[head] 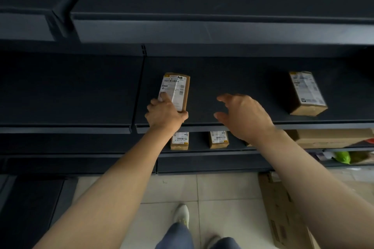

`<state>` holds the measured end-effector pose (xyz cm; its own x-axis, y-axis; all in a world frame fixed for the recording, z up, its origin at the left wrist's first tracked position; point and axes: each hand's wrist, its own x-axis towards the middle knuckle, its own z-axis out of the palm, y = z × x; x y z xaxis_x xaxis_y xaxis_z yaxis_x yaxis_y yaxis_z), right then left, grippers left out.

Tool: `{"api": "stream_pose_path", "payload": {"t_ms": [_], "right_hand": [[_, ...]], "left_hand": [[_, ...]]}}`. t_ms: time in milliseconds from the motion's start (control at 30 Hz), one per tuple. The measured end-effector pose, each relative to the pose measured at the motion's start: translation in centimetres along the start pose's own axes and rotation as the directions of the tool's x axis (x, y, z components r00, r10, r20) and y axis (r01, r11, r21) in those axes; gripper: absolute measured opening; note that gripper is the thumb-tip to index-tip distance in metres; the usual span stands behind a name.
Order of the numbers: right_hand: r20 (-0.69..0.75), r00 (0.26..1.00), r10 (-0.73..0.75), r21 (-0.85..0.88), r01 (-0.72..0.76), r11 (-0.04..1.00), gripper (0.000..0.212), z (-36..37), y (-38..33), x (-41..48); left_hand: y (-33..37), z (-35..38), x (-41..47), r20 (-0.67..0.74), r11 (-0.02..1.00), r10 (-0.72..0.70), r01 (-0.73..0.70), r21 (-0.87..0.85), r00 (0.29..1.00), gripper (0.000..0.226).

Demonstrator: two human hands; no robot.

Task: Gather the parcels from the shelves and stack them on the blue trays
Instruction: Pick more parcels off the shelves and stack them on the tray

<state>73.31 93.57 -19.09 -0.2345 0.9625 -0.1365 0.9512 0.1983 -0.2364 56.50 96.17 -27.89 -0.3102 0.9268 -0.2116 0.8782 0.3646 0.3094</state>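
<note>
- Dark shelving unit [202, 32], several tiers, fills the upper view; its middle shelf [81, 91] carries 2 parcels.
- Pale tiled floor [222, 188] lies below the shelving.
- Flattened cardboard [283, 208] lies on the floor at the right, against the foot of the unit.
- Large brown carton [332, 137] sits on the lower shelf at the far right.
- Right-side parcel [306, 93]: a brown box with a white label on top, lying flat on the middle shelf, well apart from both hands.
- Left-side parcel [176, 89]: a brown box with a white barcode label on top, on the middle shelf near its front edge.
- Left hand [165, 114] grips the near end of the left-side parcel, index finger on the label, thumb at the near right corner.
- Right hand [244, 116] hovers over the middle shelf between the 2 parcels, fingers spread wide and gently curved, holding nothing.
- 2 small labelled parcels [179, 140] [219, 139] stand on the lower shelf, just beneath the wrists.
- White shoe [181, 213] rests on the tiles.
- Green item [342, 156], blurred, sits on the lowest tier at the right.
</note>
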Motion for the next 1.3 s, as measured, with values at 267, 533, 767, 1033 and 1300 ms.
{"api": "stream_pose_path", "payload": {"t_ms": [267, 533, 767, 1033, 1300], "right_hand": [[-0.004, 0.988, 0.153, 0.037, -0.153, 0.988, 0.052, -1.1, 6.2, -0.3], [-0.013, 0.959, 0.284, 0.039, -0.283, 0.958, 0.050, -3.0, 17.2, -0.9], [-0.009, 0.953, 0.303, -0.027, -0.303, 0.953, 0.061, -1.7, 24.8, 2.0], [0.084, 0.897, 0.435, -0.026, -0.434, 0.900, 0.079, 1.4, 27.4, 5.3], [0.110, 0.896, 0.429, 0.030, -0.435, 0.900, 0.083, 0.7, 26.8, 4.9]], "left_hand": [[7.0, -1.4, -3.2, -0.087, 0.987, 0.134, -0.141, -0.080, 0.987, 0.087], [17.5, 0.7, -7.0, -0.151, 0.969, 0.184, -0.205, -0.139, 0.971, 0.090], [23.7, 3.3, -8.0, -0.204, 0.980, 0.104, -0.135, -0.143, 0.973, 0.091], [24.8, 5.2, -9.1, -0.246, 0.990, -0.017, -0.019, -0.140, 0.969, 0.089], [24.3, 5.0, -10.3, -0.251, 0.992, -0.046, 0.015, -0.124, 0.967, 0.084]]}}
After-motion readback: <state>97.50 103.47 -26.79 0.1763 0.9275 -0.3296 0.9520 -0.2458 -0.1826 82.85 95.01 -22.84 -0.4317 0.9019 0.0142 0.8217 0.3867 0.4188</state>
